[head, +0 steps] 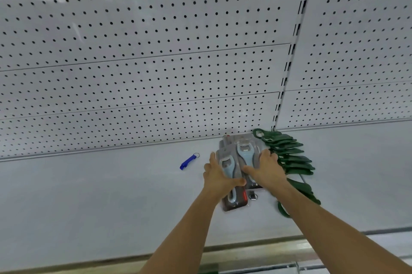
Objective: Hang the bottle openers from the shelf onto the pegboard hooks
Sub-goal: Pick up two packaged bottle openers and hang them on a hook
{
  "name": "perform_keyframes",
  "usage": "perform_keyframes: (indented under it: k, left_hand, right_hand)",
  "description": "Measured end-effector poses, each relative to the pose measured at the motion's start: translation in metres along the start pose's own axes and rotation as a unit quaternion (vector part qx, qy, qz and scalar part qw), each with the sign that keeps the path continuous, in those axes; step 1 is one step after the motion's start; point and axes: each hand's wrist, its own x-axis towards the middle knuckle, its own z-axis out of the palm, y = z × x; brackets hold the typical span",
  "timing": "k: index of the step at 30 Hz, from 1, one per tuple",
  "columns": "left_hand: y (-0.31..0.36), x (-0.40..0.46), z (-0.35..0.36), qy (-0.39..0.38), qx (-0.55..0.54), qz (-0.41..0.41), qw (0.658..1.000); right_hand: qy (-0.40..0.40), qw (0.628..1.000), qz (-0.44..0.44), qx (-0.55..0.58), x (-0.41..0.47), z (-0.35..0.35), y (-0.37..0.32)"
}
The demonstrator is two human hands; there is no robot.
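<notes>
On shelf point(111, 195), left hand point(217, 175), right hand point(266, 167) – each gripping one packaged opener point(228, 170), one blue opener point(188, 161) apart.

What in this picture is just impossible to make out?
Head view only:
- Lower packaged bottle openers: covered by the top packs and both hands, so no count.
- Package print: blurred.
- Small metal item: half hidden under the packs.
- Pegboard hooks: none visible.
- Green openers: partly behind the right hand.

Even, bright, soft overhead light on the pegboard point(156, 50); faint shadows, wide-angle bowing, slight softness throughout.
</notes>
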Motion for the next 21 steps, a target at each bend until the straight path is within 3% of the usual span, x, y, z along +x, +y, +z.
perform_keyframes:
  k: [4,8,18,21]
  left_hand:
    - [-0.001,0.012,-0.010,-0.006,-0.092,-0.050,0.994]
    - [-0.003,0.020,-0.021,-0.043,-0.224,-0.046,0.973]
    - [0.011,-0.001,-0.030,-0.052,-0.228,0.045,0.971]
    - [0.029,-0.018,-0.014,-0.062,-0.218,0.091,0.970]
  right_hand:
    - [0.009,1.000,-0.010,0.019,0.003,0.000,0.001]
    - [-0.003,0.989,0.055,0.136,0.011,0.003,0.007]
    - [0.003,0.925,0.046,0.378,-0.019,-0.016,0.032]
    - [0.020,0.886,0.029,0.462,-0.036,-0.034,0.054]
